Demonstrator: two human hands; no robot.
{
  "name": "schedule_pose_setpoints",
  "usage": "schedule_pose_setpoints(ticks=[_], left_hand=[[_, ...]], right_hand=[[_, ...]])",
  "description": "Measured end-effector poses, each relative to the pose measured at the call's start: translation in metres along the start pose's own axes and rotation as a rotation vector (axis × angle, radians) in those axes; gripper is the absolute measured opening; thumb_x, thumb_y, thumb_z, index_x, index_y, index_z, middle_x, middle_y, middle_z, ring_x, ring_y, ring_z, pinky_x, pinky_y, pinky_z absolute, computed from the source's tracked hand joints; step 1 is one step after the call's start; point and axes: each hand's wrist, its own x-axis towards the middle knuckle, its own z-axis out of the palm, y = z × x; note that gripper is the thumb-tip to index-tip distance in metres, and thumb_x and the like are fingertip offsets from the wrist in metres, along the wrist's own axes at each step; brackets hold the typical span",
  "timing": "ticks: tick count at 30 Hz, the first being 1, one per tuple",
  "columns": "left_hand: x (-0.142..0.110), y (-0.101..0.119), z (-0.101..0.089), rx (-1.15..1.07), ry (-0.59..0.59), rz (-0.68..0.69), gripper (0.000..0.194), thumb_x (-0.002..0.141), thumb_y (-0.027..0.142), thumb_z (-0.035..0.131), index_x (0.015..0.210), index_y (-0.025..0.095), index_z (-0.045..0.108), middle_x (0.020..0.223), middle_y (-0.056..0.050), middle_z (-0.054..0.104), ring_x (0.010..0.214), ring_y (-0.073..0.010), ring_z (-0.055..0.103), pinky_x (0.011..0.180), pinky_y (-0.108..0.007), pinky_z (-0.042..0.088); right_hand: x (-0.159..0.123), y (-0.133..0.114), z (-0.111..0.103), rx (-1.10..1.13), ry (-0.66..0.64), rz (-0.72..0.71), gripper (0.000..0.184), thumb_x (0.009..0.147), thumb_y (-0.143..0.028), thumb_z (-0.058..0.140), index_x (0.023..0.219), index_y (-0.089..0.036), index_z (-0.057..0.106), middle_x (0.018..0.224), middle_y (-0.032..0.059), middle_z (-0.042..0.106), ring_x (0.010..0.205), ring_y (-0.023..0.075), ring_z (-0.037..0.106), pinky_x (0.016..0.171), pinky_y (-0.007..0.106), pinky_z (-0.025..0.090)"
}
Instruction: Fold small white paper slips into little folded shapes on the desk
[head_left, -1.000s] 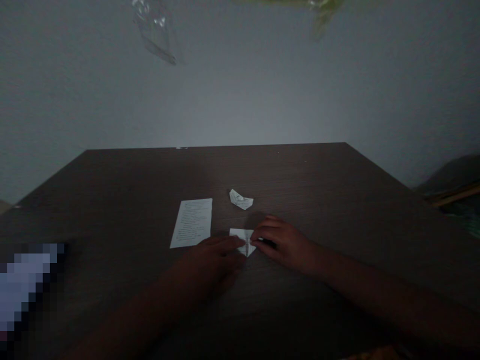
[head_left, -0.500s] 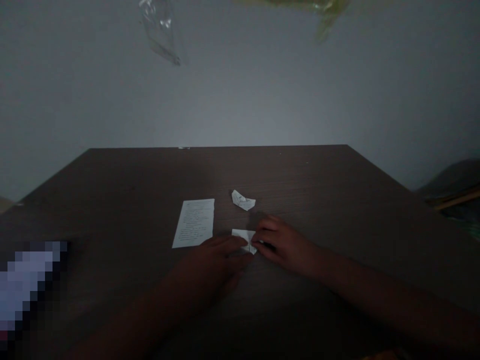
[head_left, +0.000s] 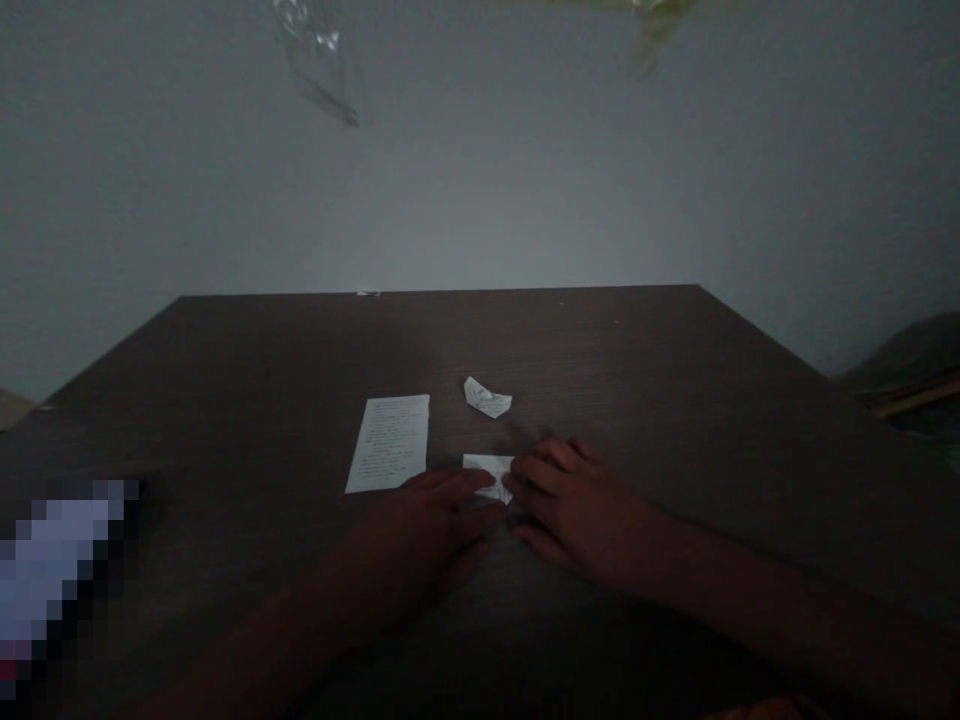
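A small folded piece of printed paper (head_left: 486, 464) lies on the dark table between my hands. My left hand (head_left: 435, 515) rests on its left and near side, with fingers stretched out and pressing it down. My right hand (head_left: 581, 510) touches the paper's right edge with its fingertips, the fingers apart and the thumb off to the near side. Parts of the paper are hidden under the fingers. Just beyond it sits another folded paper (head_left: 489, 400), shaped somewhat like a little boat. A flat printed sheet (head_left: 390, 440) lies beside my left hand.
The wooden table (head_left: 600, 370) meets a pale wall (head_left: 525, 180) at the back. At the left edge is a blurred-out, screen-like object (head_left: 60, 560). A clear plastic bag (head_left: 319, 60) hangs on the wall. Dark items (head_left: 922, 370) stand beyond the table's right side.
My right hand has loosened its pinch at the paper's right edge; its fingers have spread and its thumb has moved nearer to me. My left hand stays in place on the paper.
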Motion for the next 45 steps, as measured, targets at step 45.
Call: schedule_pose_setpoints(ticks=[45], left_hand=[[-0.002,0.000,-0.007,0.035,0.005,0.053,0.053,0.089,0.007,0.061,0.138,0.023,0.072,0.154,-0.011,0.067,0.135,-0.0341,0.068,0.113,-0.053,0.058]], right_hand=[[-0.004,-0.011,0.003,0.028,-0.037,0.081,0.047,0.106,-0.040,0.066,0.140,-0.007,0.069,0.134,0.0177,0.072,0.119,0.0347,0.066,0.106,0.054,0.055]])
